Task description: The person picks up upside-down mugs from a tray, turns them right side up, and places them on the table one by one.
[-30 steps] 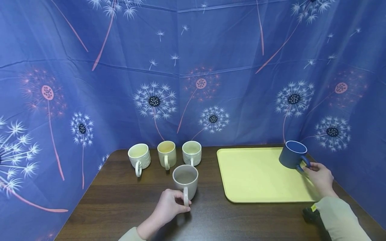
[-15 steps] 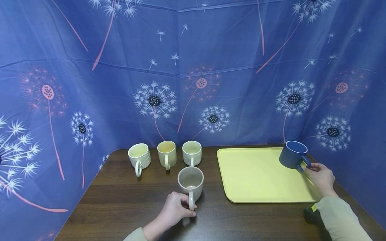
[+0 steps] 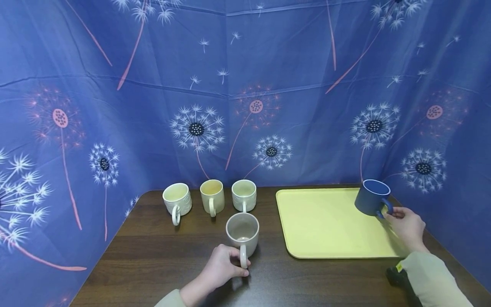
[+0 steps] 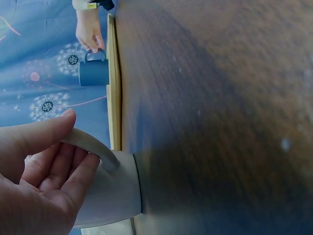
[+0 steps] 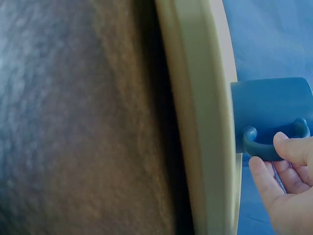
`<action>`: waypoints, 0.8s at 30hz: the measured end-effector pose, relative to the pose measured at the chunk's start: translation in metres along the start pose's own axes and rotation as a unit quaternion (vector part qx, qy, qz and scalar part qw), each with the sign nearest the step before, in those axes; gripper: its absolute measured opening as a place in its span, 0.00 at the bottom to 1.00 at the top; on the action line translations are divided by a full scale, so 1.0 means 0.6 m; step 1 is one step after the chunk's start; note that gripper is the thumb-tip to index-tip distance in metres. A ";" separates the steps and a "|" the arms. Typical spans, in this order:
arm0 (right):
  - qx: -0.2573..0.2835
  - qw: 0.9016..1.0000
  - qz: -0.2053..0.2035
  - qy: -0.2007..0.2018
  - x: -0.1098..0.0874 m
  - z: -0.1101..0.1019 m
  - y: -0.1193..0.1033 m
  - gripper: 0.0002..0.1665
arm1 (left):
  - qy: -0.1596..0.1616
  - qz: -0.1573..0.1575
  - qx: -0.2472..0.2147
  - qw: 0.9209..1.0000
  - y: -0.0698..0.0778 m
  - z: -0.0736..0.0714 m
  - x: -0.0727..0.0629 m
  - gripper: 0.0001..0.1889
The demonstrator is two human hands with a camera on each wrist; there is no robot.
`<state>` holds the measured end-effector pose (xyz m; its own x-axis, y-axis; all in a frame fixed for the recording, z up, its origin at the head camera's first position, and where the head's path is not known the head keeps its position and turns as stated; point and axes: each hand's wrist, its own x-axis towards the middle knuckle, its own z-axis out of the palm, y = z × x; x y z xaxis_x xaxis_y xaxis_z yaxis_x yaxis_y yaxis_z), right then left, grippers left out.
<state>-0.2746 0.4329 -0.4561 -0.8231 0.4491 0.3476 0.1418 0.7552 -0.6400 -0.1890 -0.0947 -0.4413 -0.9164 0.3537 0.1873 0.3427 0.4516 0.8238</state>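
Note:
My left hand [image 3: 219,268] holds the handle of a light grey mug [image 3: 243,232], which stands upright on the dark wooden table. In the left wrist view, the thumb and curled fingers [image 4: 80,183] close round that handle. Over on the right, a dark blue mug [image 3: 371,198] stands upright on the right part of a yellow tray [image 3: 326,226]. My right hand [image 3: 407,228] pinches its handle. The right wrist view shows the thumb on the blue handle [image 5: 264,151] and the fingers behind it, with the mug's base against the tray.
Behind the grey mug stand a white textured mug [image 3: 177,200], a cream mug [image 3: 212,198] and a pale mug [image 3: 244,196], side by side near the table's back edge. A blue dandelion-print cloth [image 3: 230,128] hangs behind and on both sides of the table [image 3: 153,264].
Within the first half second, my left hand and the grey mug shift slightly right and nearer to me, then stay put. My right hand and the blue mug barely move.

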 end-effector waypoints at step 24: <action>-0.013 0.995 -0.094 -0.007 0.001 -0.013 -0.032 0.17 | -0.085 0.018 -0.010 0.996 0.017 -0.065 -0.004 0.08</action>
<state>-0.2735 0.4226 -0.4382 -0.8442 0.2914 0.4499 -0.0016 0.8379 -0.5458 -0.1913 -0.1231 -0.4127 -0.8547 0.5041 0.1239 0.3685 0.4213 0.8287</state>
